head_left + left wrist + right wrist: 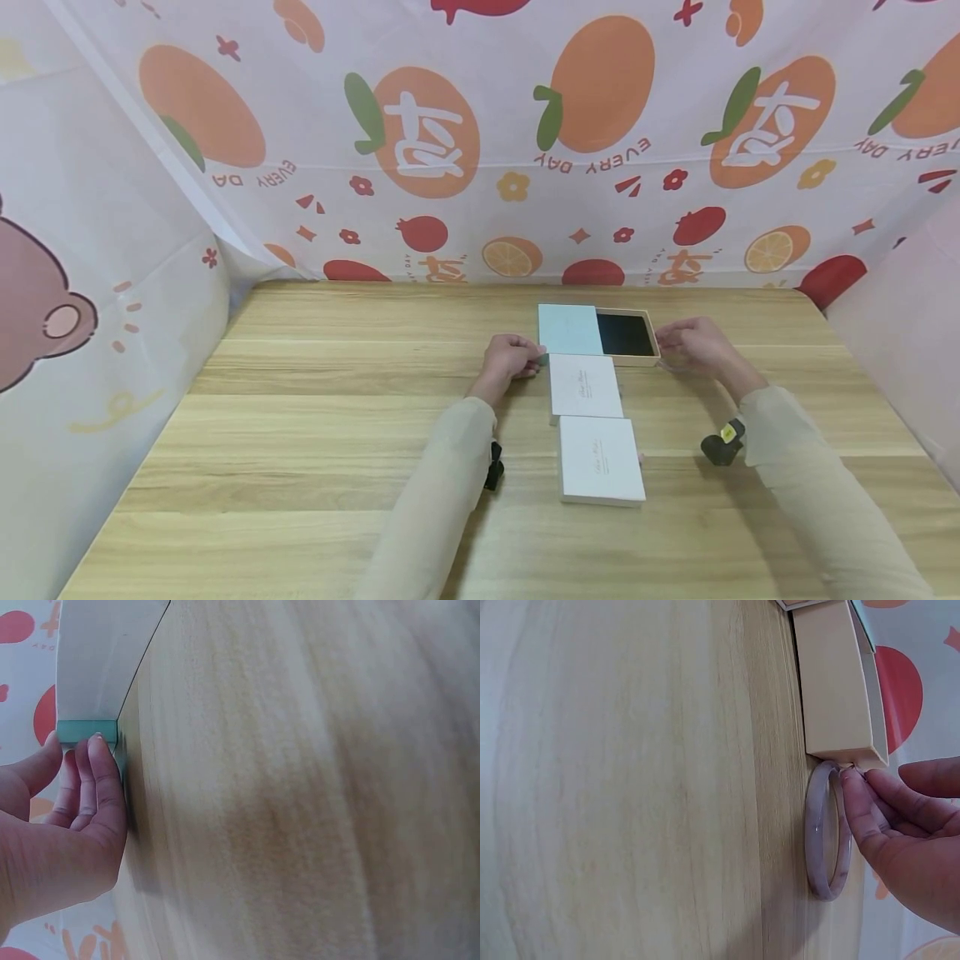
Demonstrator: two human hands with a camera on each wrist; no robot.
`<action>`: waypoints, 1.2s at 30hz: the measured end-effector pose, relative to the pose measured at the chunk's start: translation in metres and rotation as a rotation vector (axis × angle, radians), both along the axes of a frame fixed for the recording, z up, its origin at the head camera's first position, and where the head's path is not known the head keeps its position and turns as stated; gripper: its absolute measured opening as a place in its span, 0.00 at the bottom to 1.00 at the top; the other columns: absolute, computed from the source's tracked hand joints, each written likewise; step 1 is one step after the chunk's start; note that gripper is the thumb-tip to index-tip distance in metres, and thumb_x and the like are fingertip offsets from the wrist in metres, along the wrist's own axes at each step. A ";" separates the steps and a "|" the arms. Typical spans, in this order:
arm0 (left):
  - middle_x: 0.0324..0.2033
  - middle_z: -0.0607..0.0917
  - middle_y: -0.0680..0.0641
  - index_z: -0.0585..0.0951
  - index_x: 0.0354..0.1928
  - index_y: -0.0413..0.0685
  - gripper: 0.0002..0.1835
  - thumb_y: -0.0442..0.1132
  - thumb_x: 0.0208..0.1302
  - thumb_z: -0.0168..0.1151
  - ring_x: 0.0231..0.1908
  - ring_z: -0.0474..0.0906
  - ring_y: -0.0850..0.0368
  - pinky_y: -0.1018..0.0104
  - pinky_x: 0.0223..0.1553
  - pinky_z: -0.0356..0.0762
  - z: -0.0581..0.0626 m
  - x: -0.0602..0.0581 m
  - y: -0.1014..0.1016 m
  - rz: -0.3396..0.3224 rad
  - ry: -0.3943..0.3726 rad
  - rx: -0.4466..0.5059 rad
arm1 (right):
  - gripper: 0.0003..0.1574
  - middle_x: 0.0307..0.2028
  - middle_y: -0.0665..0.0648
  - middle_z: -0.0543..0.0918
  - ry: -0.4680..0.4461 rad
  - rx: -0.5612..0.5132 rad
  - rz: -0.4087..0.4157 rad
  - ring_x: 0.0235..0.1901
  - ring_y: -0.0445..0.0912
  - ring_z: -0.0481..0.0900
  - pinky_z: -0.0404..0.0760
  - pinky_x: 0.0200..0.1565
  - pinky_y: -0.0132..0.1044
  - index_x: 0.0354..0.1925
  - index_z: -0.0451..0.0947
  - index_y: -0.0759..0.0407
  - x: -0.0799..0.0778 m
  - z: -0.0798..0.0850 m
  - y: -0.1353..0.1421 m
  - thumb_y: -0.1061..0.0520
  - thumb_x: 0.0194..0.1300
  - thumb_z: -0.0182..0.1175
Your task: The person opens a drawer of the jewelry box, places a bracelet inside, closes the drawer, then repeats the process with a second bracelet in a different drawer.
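A pale blue box sleeve (570,327) lies at the back of the wooden table. Its cream drawer (636,361), with a black lining (625,335), stands partly out to the right. My left hand (512,357) pinches the sleeve's left end, thumb at the upper edge and fingers along the lower one. At the drawer's outer end is my right hand (697,343), its fingertips (849,776) gathered on a small light tab. Beneath those fingers a pale lilac bangle (817,832) rests on the table by the drawer's end.
Two white boxes, a middle one (585,386) and a nearer one (600,460), form a column in front of the blue sleeve. A fruit-print cloth (480,108) hangs behind the table (337,433). Dark cameras (722,446) are worn on both wrists.
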State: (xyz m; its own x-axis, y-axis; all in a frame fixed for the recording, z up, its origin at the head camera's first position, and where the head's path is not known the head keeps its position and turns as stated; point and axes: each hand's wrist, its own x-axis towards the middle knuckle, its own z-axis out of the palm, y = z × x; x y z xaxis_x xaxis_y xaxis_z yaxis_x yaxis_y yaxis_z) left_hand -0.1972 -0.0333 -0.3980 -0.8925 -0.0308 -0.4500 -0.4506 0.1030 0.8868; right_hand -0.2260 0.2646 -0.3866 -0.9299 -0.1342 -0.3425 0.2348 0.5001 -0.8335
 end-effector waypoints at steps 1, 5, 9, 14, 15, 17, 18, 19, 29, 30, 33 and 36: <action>0.24 0.79 0.46 0.79 0.33 0.35 0.07 0.33 0.56 0.64 0.22 0.75 0.59 0.69 0.29 0.81 0.000 0.000 0.000 0.000 0.000 0.001 | 0.22 0.44 0.68 0.78 -0.006 -0.002 0.000 0.39 0.46 0.78 0.79 0.44 0.38 0.55 0.65 0.78 0.000 0.000 0.001 0.64 0.67 0.45; 0.24 0.79 0.46 0.79 0.33 0.35 0.07 0.32 0.57 0.64 0.22 0.75 0.59 0.69 0.29 0.81 0.001 0.000 0.000 0.000 0.002 0.001 | 0.23 0.48 0.71 0.75 -0.027 -0.039 0.003 0.40 0.46 0.78 0.78 0.47 0.42 0.57 0.62 0.79 0.000 -0.002 0.003 0.64 0.68 0.44; 0.24 0.79 0.46 0.79 0.33 0.35 0.07 0.32 0.56 0.64 0.22 0.75 0.59 0.69 0.30 0.81 0.001 0.001 0.000 0.000 0.003 -0.001 | 0.24 0.44 0.69 0.78 -0.036 -0.102 0.002 0.37 0.43 0.79 0.80 0.45 0.42 0.57 0.60 0.82 0.002 -0.004 0.004 0.65 0.69 0.44; 0.24 0.79 0.46 0.79 0.33 0.35 0.06 0.33 0.57 0.64 0.22 0.75 0.59 0.69 0.30 0.81 0.001 0.001 0.001 -0.001 0.002 -0.006 | 0.25 0.39 0.64 0.80 -0.029 -0.138 0.003 0.35 0.42 0.80 0.81 0.42 0.40 0.57 0.59 0.82 0.002 -0.005 0.006 0.64 0.68 0.46; 0.24 0.79 0.46 0.79 0.33 0.35 0.06 0.32 0.57 0.64 0.22 0.75 0.59 0.69 0.30 0.81 0.001 0.001 0.001 -0.001 0.002 -0.006 | 0.25 0.40 0.64 0.80 -0.028 -0.139 0.004 0.35 0.43 0.80 0.81 0.42 0.41 0.57 0.59 0.81 0.002 -0.005 0.007 0.64 0.68 0.46; 0.24 0.79 0.46 0.79 0.33 0.35 0.06 0.32 0.57 0.64 0.22 0.75 0.59 0.69 0.30 0.81 0.001 0.001 0.001 -0.001 0.003 -0.004 | 0.25 0.42 0.67 0.80 -0.018 -0.137 0.002 0.36 0.44 0.80 0.80 0.44 0.42 0.57 0.59 0.80 0.002 -0.006 0.008 0.63 0.68 0.47; 0.24 0.79 0.46 0.79 0.33 0.34 0.06 0.32 0.57 0.64 0.22 0.75 0.59 0.69 0.30 0.81 0.001 0.001 0.000 0.000 0.004 -0.001 | 0.25 0.44 0.68 0.79 -0.013 -0.132 -0.002 0.38 0.45 0.80 0.80 0.45 0.42 0.57 0.60 0.80 0.002 -0.005 0.009 0.63 0.68 0.47; 0.23 0.79 0.46 0.79 0.33 0.34 0.06 0.32 0.57 0.64 0.21 0.75 0.59 0.69 0.30 0.81 0.001 0.001 0.000 0.000 0.003 0.002 | 0.25 0.46 0.70 0.77 -0.004 -0.127 -0.005 0.39 0.47 0.80 0.79 0.46 0.43 0.58 0.60 0.79 0.002 -0.005 0.009 0.64 0.68 0.47; 0.25 0.80 0.45 0.79 0.33 0.35 0.06 0.32 0.57 0.64 0.23 0.76 0.58 0.69 0.30 0.81 0.001 0.001 0.000 -0.004 0.001 0.006 | 0.26 0.52 0.71 0.73 0.122 -0.047 -0.076 0.39 0.41 0.79 0.79 0.46 0.36 0.61 0.58 0.75 0.002 0.002 0.023 0.61 0.69 0.46; 0.25 0.80 0.45 0.79 0.33 0.35 0.06 0.32 0.57 0.64 0.23 0.76 0.58 0.69 0.30 0.81 0.001 0.001 0.000 -0.003 0.003 0.006 | 0.27 0.50 0.69 0.74 0.130 -0.056 -0.084 0.38 0.40 0.79 0.78 0.47 0.36 0.61 0.57 0.76 0.002 0.003 0.024 0.61 0.69 0.46; 0.25 0.79 0.46 0.79 0.33 0.34 0.06 0.32 0.57 0.64 0.23 0.76 0.58 0.68 0.31 0.81 0.001 0.001 -0.001 -0.004 0.004 0.007 | 0.29 0.44 0.61 0.78 0.125 -0.127 -0.102 0.36 0.37 0.80 0.77 0.50 0.38 0.62 0.54 0.78 0.002 0.003 0.029 0.61 0.70 0.45; 0.24 0.79 0.46 0.79 0.33 0.35 0.06 0.33 0.57 0.64 0.22 0.76 0.58 0.68 0.31 0.81 0.000 0.001 -0.001 -0.005 0.007 0.003 | 0.30 0.37 0.50 0.79 0.113 -0.167 -0.112 0.36 0.37 0.80 0.76 0.50 0.39 0.62 0.52 0.78 0.002 0.003 0.034 0.62 0.69 0.46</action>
